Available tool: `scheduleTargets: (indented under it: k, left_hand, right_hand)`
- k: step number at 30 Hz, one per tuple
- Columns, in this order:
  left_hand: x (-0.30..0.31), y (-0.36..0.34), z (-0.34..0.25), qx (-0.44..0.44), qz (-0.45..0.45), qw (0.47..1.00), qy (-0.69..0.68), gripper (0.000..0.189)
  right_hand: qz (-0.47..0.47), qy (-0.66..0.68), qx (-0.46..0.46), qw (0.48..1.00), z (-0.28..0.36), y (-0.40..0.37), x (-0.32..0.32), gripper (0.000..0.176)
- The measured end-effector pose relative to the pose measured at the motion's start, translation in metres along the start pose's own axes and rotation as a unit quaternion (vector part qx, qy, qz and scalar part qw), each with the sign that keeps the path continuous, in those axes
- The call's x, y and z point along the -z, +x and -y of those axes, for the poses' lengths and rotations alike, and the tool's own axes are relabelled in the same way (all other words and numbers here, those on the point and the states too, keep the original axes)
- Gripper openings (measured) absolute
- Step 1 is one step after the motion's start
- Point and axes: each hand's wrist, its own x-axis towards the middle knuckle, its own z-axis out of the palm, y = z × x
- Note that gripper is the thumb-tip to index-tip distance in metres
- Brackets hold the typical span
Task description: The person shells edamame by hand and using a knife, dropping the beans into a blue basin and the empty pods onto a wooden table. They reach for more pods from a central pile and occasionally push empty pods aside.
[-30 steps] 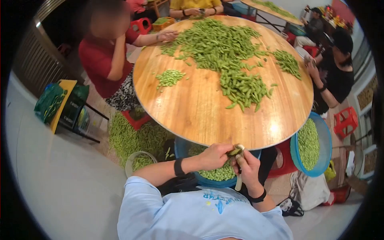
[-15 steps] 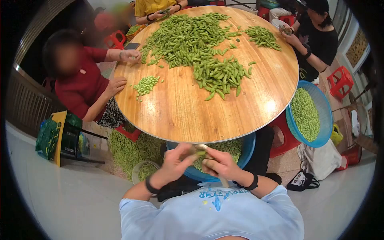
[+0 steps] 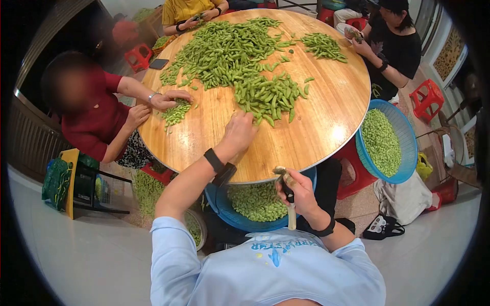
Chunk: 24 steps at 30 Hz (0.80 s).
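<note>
My left hand (image 3: pixel 241 131) reaches over the round wooden table (image 3: pixel 204 148), fingers curled at the near edge of a smaller heap of green pods (image 3: pixel 273 97). What its fingertips hold, if anything, is hidden. In front of the table edge, my right hand (image 3: pixel 301 194) is closed round a slim tool (image 3: pixel 291 217) with a dark middle and a pale lower end. Below my hands a blue basin (image 3: pixel 219 206) contains shelled green beans (image 3: pixel 258 201). The large pod pile (image 3: pixel 219 51) lies further back on the table.
A person in red (image 3: pixel 94 112) sits left, hands by a small bean heap (image 3: pixel 176 112). Another in black (image 3: pixel 395 48) sits right; one in yellow (image 3: pixel 186 11) is at the back. A blue basket (image 3: pixel 411 137) of beans stands right, near red stools (image 3: pixel 427 100).
My left hand has left my right hand and moved forward onto the table by the pods. My right hand has shifted slightly right. The red-clad person's far hand has moved over the small bean heap.
</note>
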Motion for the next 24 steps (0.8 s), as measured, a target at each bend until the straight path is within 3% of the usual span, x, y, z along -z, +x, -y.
scheduleTargets:
  k: [4,5,6,7,9,13,19,24]
  left_hand:
    - [0.004,-0.005,-0.002,0.066,0.079,0.991,-0.085,0.019]
    - [0.006,-0.014,-0.003,0.122,0.121,0.949,-0.264,0.017]
    - [0.008,-0.025,-0.007,0.176,0.158,0.87,-0.434,0.016]
    - [0.019,-0.033,-0.02,0.179,0.161,0.868,-0.433,0.016]
    - [0.039,-0.047,-0.046,0.197,0.172,0.787,-0.559,0.012]
    - [0.038,-0.067,-0.059,0.202,0.175,0.742,-0.615,0.014]
    - [0.036,-0.075,-0.056,0.165,0.151,0.769,-0.599,0.016]
    - [0.033,-0.083,-0.048,0.15,0.151,0.754,-0.621,0.015]
  right_hand:
    - [-0.055,0.054,-0.017,0.997,0.007,0.012,0.008,0.033]
    - [-0.064,0.065,-0.018,0.996,0.008,0.016,0.008,0.033]
    - [-0.074,0.077,-0.02,0.994,0.008,0.02,0.009,0.033]
    - [-0.065,0.108,-0.028,0.992,0.006,0.024,0.011,0.033]
    - [-0.055,0.129,-0.031,0.99,0.004,0.028,0.009,0.033]
    - [-0.01,0.156,-0.041,0.987,0.004,0.025,0.002,0.033]
    - [0.022,0.161,-0.033,0.986,0.001,0.023,-0.003,0.037]
    - [0.019,0.154,-0.028,0.987,-0.001,0.024,-0.007,0.038]
